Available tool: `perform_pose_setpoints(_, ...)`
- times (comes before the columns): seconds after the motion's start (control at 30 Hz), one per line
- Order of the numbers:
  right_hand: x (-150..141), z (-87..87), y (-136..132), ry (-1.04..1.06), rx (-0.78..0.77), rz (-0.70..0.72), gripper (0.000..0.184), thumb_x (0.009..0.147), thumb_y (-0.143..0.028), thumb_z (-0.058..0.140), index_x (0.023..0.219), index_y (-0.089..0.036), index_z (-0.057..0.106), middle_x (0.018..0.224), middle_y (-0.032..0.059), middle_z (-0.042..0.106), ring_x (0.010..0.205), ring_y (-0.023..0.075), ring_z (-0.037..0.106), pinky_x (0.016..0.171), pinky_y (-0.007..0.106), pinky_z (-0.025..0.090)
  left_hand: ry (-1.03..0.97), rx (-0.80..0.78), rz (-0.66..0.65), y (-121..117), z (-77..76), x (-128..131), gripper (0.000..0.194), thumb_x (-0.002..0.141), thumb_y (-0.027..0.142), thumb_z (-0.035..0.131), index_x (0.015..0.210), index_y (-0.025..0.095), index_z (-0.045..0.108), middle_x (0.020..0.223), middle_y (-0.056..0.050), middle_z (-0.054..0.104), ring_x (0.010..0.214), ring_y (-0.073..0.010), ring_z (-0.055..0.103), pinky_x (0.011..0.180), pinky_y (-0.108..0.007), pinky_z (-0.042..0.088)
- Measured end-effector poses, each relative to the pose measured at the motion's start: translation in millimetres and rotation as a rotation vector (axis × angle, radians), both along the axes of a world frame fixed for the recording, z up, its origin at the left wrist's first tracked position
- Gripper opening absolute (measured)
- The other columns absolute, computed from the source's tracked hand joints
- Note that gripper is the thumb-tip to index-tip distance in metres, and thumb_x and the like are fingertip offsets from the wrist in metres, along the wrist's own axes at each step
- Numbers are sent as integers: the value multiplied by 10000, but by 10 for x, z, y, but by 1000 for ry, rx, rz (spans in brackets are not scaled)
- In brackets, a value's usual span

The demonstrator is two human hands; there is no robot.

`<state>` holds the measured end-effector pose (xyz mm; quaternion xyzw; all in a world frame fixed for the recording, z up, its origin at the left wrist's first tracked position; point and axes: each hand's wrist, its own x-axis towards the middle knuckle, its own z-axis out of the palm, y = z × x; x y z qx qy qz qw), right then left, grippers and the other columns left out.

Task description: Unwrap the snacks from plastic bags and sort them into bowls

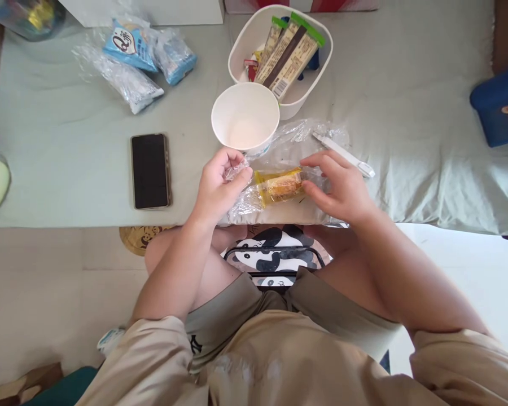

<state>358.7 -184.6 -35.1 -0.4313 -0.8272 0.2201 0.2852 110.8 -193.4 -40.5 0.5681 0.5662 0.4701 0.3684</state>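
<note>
A small snack in a clear and yellow wrapper (281,186) lies at the table's front edge, on crumpled clear plastic film (294,135). To its left, my left hand (224,183) pinches a bunched part of the film between thumb and fingers. My right hand (336,183) is at the snack's right end, thumb and fingers apart; the fingertips are close to the wrapper, and whether they touch it I cannot tell. Just behind my left hand stands a white paper cup or bowl (245,115). A white utility knife (345,155) rests beyond my right hand.
Behind the cup, a white tub (235,56) holds green-ended snack packets (290,56). Blue snack bags (131,45) with clear film lie at the back left. A phone (150,171) lies left of my hands. A blue box (499,104) stands at the right.
</note>
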Motion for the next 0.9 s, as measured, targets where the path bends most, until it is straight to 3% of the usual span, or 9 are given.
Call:
perform_pose_setpoints(0.17,19,-24,9,-40,-16,-32,242,847,-249,547,1063,-212,652,933,65,673,835,239,653,753,399,536,-31,-8,10,15,30,-1,183,846,261,658,729,213,526,699,1,558,715,-137,561,633,-265,465)
perform_pose_setpoints(0.3,24,-30,15,-69,-29,-137,246,852,-249,534,1071,-229,644,900,34,684,667,185,599,668,359,503,-24,-61,11,-1,26,-16,156,837,248,650,742,219,530,656,10,545,665,-134,535,596,-268,446)
perform_pose_setpoints(0.37,23,-30,20,-82,-13,-147,256,859,-254,530,1088,-232,642,912,38,699,698,201,606,689,371,496,-20,-89,2,-10,20,-26,126,843,251,630,761,224,537,643,15,538,645,-131,525,579,-267,435)
perform_pose_setpoints(0.5,2,-45,22,-177,42,-64,287,830,-236,550,1099,-229,650,963,73,717,958,299,620,811,444,466,6,-102,-6,-10,29,-32,115,847,278,603,771,226,534,644,15,539,631,-129,521,560,-269,414)
perform_pose_setpoints(0.6,-3,-44,24,-171,45,-104,286,812,-205,539,1074,-237,648,838,52,695,899,288,624,792,433,457,32,-88,12,-4,49,-23,151,852,315,601,759,227,520,637,16,535,619,-127,506,554,-270,400)
perform_pose_setpoints(0.7,16,-3,29,-81,75,-133,195,795,-182,521,929,-244,649,744,31,652,771,247,611,747,404,468,23,-80,34,-1,53,-21,166,856,334,597,757,230,513,616,24,516,587,-121,476,542,-270,383)
perform_pose_setpoints(0.8,34,52,21,24,52,10,120,783,-182,512,781,-234,620,691,26,627,666,210,585,661,361,474,-8,-79,58,1,37,-31,147,845,316,599,757,228,520,614,28,506,570,-118,456,527,-269,364)
perform_pose_setpoints(0.9,30,69,-2,64,-44,188,152,843,-208,493,780,-213,631,647,13,627,564,162,557,559,300,442,-61,-79,59,2,16,-38,106,827,273,601,759,223,536,624,30,504,558,-111,439,519,-265,351)
